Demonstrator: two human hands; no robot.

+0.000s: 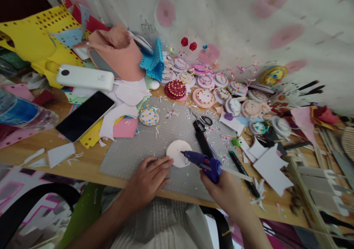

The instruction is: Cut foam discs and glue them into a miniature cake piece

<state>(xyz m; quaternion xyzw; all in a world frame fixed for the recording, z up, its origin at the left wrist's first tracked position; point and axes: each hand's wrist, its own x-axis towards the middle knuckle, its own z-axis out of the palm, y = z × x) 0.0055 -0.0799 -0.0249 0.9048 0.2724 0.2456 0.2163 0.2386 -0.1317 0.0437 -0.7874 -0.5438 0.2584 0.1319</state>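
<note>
A white round disc (pixel 179 153) lies flat on the grey cutting mat (pixel 124 149) near the table's front edge. My left hand (pixel 152 175) rests flat beside it, fingers stretched out, the fingertips touching the disc's left edge. In my right hand (pixel 219 186) is a blue hot glue gun (pixel 204 163), gripped by its handle. Its dark nozzle tip is over the disc's middle; whether it touches, I cannot tell. Behind the glue gun lie a black-handled cutter (pixel 202 138) and scissors (pixel 204 121). The fingers around the handle are partly hidden.
Several small decorated paper hats (pixel 204 97) line the wall side. To the left are a phone (pixel 85 116), a white power bank (pixel 85 78), a plastic bottle (pixel 24 110) and paper scraps. A black pen (pixel 243 173), white paper pieces (pixel 272 168) and a tool box (pixel 306 190) lie right.
</note>
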